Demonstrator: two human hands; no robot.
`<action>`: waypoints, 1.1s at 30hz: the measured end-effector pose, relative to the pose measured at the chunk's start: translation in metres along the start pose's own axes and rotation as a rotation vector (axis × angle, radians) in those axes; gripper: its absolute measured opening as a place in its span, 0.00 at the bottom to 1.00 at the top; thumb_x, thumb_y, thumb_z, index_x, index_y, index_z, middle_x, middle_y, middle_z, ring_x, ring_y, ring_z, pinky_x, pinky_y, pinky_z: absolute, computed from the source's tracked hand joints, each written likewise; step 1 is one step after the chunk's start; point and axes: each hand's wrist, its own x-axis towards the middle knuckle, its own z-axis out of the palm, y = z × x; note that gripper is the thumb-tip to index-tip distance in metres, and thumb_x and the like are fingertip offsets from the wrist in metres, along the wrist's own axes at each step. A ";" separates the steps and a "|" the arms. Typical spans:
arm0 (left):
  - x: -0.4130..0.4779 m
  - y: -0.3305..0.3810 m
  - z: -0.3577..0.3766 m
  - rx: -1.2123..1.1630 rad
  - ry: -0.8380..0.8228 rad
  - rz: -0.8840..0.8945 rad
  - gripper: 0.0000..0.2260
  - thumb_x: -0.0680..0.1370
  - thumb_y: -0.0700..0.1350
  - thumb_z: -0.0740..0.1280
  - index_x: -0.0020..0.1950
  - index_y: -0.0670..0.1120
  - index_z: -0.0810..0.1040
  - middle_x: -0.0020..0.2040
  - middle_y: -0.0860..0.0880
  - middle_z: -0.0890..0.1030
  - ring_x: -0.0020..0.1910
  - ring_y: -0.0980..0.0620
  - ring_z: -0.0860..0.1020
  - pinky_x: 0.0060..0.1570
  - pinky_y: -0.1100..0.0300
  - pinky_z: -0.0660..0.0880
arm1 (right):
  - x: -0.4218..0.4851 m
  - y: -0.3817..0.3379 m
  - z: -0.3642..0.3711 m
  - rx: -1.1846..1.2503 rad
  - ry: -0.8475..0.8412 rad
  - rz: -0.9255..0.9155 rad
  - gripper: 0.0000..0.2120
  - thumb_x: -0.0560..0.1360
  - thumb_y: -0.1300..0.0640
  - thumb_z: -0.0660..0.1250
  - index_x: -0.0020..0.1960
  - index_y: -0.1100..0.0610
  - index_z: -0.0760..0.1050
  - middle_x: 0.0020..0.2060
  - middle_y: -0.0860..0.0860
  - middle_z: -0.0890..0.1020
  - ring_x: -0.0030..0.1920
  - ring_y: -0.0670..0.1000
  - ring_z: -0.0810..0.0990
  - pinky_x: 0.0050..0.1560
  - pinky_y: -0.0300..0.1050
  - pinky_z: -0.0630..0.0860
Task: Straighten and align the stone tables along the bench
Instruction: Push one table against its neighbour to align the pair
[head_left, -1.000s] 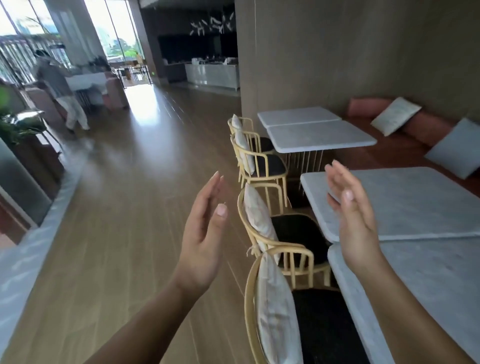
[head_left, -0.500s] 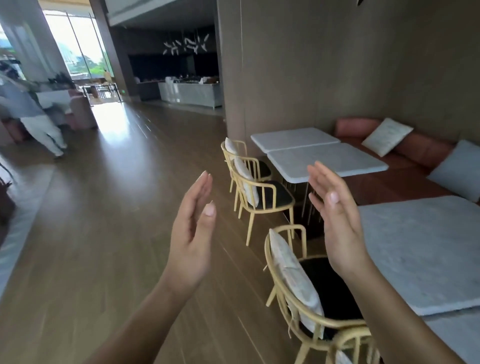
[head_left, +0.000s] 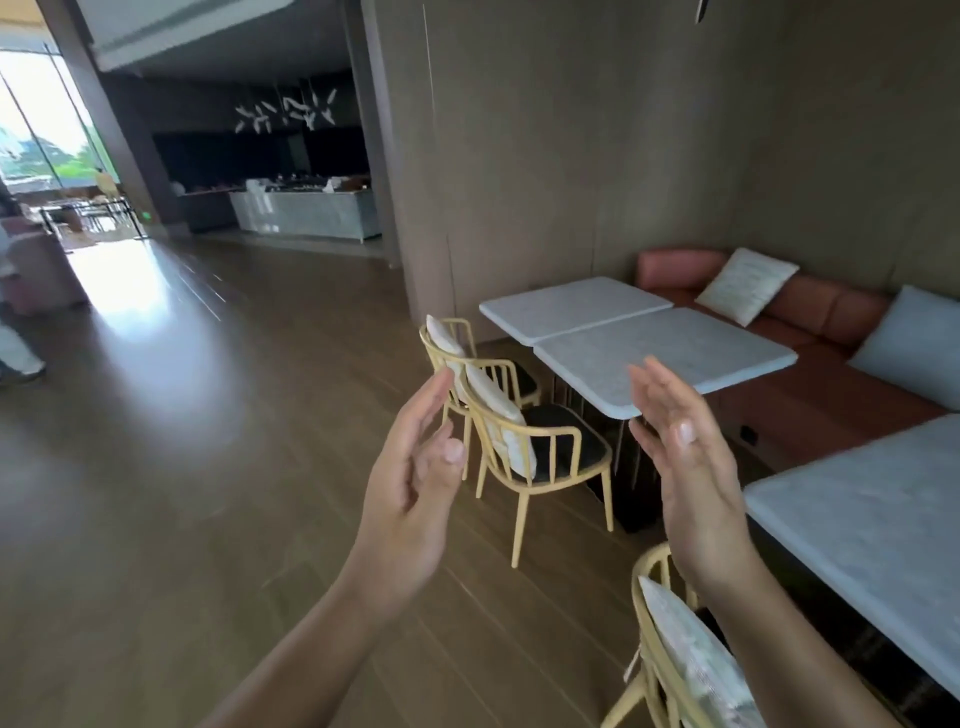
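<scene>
Two pale grey stone tables stand side by side ahead: the nearer one (head_left: 675, 348) and the farther one (head_left: 571, 306), which sits slightly offset toward the aisle. A third stone table (head_left: 872, 514) is at the right edge, close to me. All run along a reddish bench (head_left: 810, 395) against the wall. My left hand (head_left: 415, 493) and my right hand (head_left: 691, 467) are raised in the air in front of me, palms facing each other, fingers apart, holding nothing and touching no table.
Yellow chairs with white cushions face the tables: two (head_left: 535, 452) ahead and one (head_left: 675, 660) at lower right. Cushions (head_left: 748, 283) lie on the bench. Open wooden floor (head_left: 208, 467) spreads left. A person's legs (head_left: 15, 353) show at the far left edge.
The view has moved forward along the aisle; the far pair of tables is closer and the near tables have slid off to the right. Both hands stay raised and empty.
</scene>
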 end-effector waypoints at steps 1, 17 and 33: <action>0.019 -0.022 -0.008 -0.008 -0.013 0.005 0.27 0.82 0.68 0.63 0.79 0.61 0.66 0.80 0.58 0.71 0.82 0.55 0.67 0.78 0.46 0.68 | 0.019 0.019 0.012 -0.009 0.006 0.000 0.29 0.77 0.22 0.60 0.75 0.30 0.71 0.78 0.39 0.74 0.81 0.44 0.69 0.81 0.61 0.64; 0.356 -0.343 -0.083 -0.076 -0.108 -0.063 0.29 0.81 0.68 0.64 0.80 0.59 0.67 0.80 0.57 0.71 0.80 0.56 0.69 0.77 0.49 0.69 | 0.358 0.275 0.125 -0.106 0.163 0.058 0.31 0.76 0.21 0.59 0.75 0.32 0.69 0.79 0.42 0.74 0.81 0.44 0.69 0.82 0.61 0.65; 0.664 -0.658 -0.130 -0.289 -0.424 -0.118 0.24 0.80 0.71 0.63 0.76 0.72 0.68 0.80 0.61 0.70 0.82 0.57 0.66 0.80 0.45 0.66 | 0.599 0.491 0.240 -0.308 0.510 0.122 0.29 0.75 0.21 0.59 0.73 0.29 0.72 0.77 0.41 0.75 0.79 0.46 0.73 0.80 0.63 0.67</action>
